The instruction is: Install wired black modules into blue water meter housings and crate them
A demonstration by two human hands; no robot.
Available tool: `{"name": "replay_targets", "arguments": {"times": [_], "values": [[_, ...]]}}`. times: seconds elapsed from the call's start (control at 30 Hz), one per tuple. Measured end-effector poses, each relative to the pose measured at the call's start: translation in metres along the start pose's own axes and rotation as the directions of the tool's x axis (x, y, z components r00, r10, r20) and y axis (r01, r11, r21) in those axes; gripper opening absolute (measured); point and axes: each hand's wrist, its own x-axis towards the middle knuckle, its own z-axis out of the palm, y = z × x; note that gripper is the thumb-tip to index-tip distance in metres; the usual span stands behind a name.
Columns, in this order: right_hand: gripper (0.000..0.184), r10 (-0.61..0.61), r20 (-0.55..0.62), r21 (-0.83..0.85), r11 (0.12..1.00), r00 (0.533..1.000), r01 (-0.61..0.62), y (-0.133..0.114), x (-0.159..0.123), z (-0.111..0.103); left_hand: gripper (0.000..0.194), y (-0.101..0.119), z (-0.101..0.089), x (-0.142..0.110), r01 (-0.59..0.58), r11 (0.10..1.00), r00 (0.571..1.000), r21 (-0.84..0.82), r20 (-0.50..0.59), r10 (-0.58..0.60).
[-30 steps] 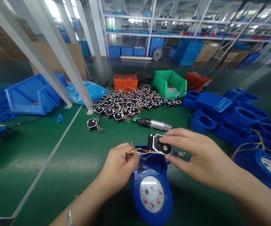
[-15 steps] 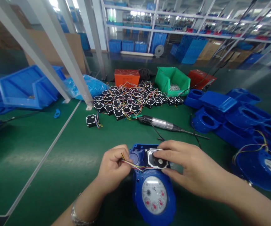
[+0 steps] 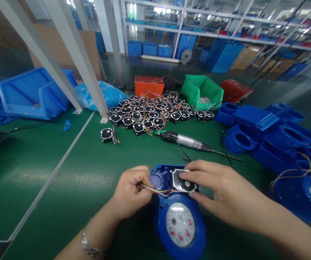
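Observation:
A blue water meter housing [image 3: 159, 216] with a round white dial [image 3: 180, 224] lies in front of me. In its upper compartment sits a black motor-like module [image 3: 184, 180] with a silver plate and a round black disc. My right hand [image 3: 212, 187] has fingers on that module's top and its right side, gripping it. Thin coloured wires [image 3: 158, 190] run left from the module. My left hand [image 3: 134, 191] pinches these wires at the compartment's left edge, their loose ends sticking up from the fingers.
Behind lies a silver-and-black electric screwdriver [image 3: 189, 141]. Beyond it is a heap of wired black modules [image 3: 147, 113], with one module [image 3: 107, 135] apart. A green bin [image 3: 202, 92], an orange box [image 3: 149, 86] and a blue bin [image 3: 36, 94] stand farther back. Blue housings [image 3: 255, 119] pile up at right.
The whole scene has shifted slightly in view as my head moved. Both hands keep their hold on the wires and the module, with no other clear change.

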Motion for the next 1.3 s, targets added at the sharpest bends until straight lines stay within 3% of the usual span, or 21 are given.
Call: {"name": "replay_targets", "arguments": {"times": [0.27,0.43,0.5,0.57,0.67,0.73,0.8,0.9,0.97,1.03,1.17,1.3], "values": [[0.027,-0.008,0.047,-0.061,0.998,0.999,0.011,0.0,0.003,0.004,0.013,-0.001,-0.003,0.0,-0.026,0.999,0.998,0.029,0.049,0.024],[0.018,-0.018,0.104,-0.089,0.996,0.994,0.027,-0.004,0.005,0.009,0.006,-0.005,-0.014,0.002,0.022,1.0,0.981,0.017,0.195,-0.025],[0.018,-0.013,0.127,-0.074,0.997,0.992,0.023,-0.006,0.004,0.009,0.017,-0.004,-0.02,0.005,0.002,0.999,0.989,-0.033,0.15,0.003],[0.021,-0.006,0.111,-0.034,0.999,0.994,0.009,-0.006,0.002,0.007,0.023,0.002,-0.024,0.012,-0.011,1.0,0.999,-0.027,0.033,0.012],[0.025,0.05,-0.037,0.037,0.998,0.998,-0.049,0.004,-0.001,0.001,0.023,0.022,-0.021,0.031,0.009,0.972,1.0,0.236,-0.029,-0.002],[0.026,0.139,-0.163,0.058,0.99,0.977,-0.131,0.018,-0.001,0.001,0.026,0.039,-0.013,0.049,-0.031,0.89,0.996,0.455,0.088,-0.01],[0.025,0.256,-0.202,0.055,0.967,0.945,-0.25,0.033,0.002,0.005,0.034,0.051,-0.001,0.068,-0.134,0.796,0.957,0.591,0.287,-0.052],[0.028,0.397,-0.062,0.015,0.918,0.916,-0.397,0.048,0.007,0.021,0.038,0.055,0.021,0.091,-0.277,0.668,0.814,0.691,0.538,-0.219],[0.03,0.413,0.062,0.032,0.909,0.909,-0.415,0.05,0.01,0.036,0.035,0.051,0.032,0.1,-0.315,0.622,0.716,0.717,0.61,-0.34],[0.03,0.352,0.13,0.133,0.92,0.927,-0.368,0.049,0.011,0.05,0.031,0.044,0.039,0.103,-0.304,0.642,0.654,0.704,0.644,-0.396],[0.035,0.201,0.072,0.282,0.935,0.977,-0.213,0.055,0.013,0.073,0.022,0.034,0.04,0.099,-0.216,0.753,0.648,0.622,0.668,-0.366],[0.045,0.241,0.067,0.127,0.961,0.968,-0.248,0.068,0.024,0.086,0.022,0.029,0.035,0.094,-0.155,0.827,0.657,0.541,0.681,-0.323]]}}
